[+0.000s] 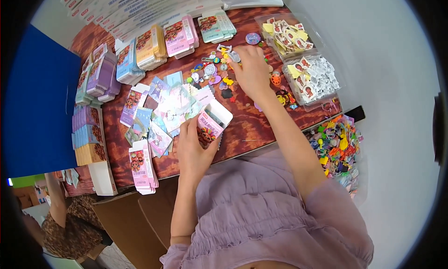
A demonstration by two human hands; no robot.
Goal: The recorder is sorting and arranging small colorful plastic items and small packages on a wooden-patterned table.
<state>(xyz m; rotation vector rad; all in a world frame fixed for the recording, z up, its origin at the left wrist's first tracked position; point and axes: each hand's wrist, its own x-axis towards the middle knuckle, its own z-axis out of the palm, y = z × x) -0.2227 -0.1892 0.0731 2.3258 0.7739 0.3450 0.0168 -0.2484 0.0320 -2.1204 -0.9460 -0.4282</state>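
Note:
My left hand (190,145) grips a small pink cardboard box (209,127) near the front of the table. The box's top stands open with its white flap raised, and something dark shows inside. Further off, my right hand (253,71) reaches over a scatter of small colourful trinkets (227,81). Its thumb and fingers are closed on a small whitish-grey trinket (234,57), whose exact kind I cannot make out. Just left of the pink box lies a loose pile of patterned sachets (173,102) with zigzag edges, some of them shiny.
Stacks of flat boxes in pink (178,36), orange (150,47) and purple (102,73) line the back and left. Clear trays hold yellow-and-white cards (288,37) and white packets (322,78). A bin of mixed trinkets (338,145) stands right. Another person's arm (56,199) shows lower left.

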